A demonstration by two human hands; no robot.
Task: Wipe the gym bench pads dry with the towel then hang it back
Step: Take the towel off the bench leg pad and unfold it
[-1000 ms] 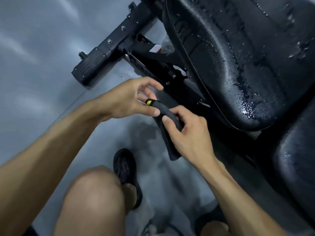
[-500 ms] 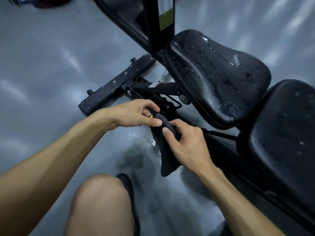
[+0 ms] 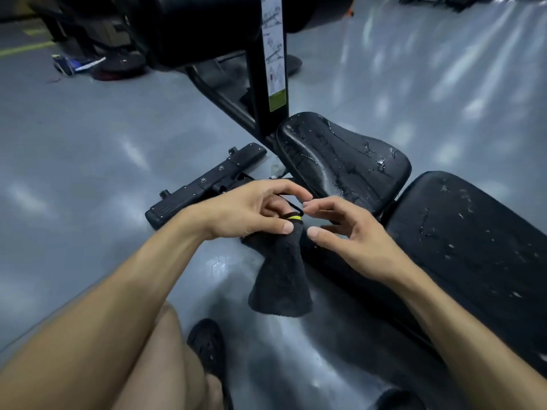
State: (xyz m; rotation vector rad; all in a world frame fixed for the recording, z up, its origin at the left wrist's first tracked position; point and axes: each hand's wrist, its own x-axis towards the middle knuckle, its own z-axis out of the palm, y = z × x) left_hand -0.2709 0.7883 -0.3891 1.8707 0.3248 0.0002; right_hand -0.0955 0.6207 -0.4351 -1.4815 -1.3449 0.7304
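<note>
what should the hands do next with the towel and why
Probably free the towel from its clip, left hand gripping its top and right hand working the loop; the seat pad and back pad show water drops.

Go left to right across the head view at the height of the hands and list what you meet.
Black metal bench foot bar with bolts → left hand → dark grey towel with yellow band → right hand → long black wet bench pad.

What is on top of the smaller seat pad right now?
Water droplets and streaks cover the seat pad, so it is not yet wiped. The towel hangs beside it in the left hand. The pad's near edge is hidden behind the fingers.
</note>
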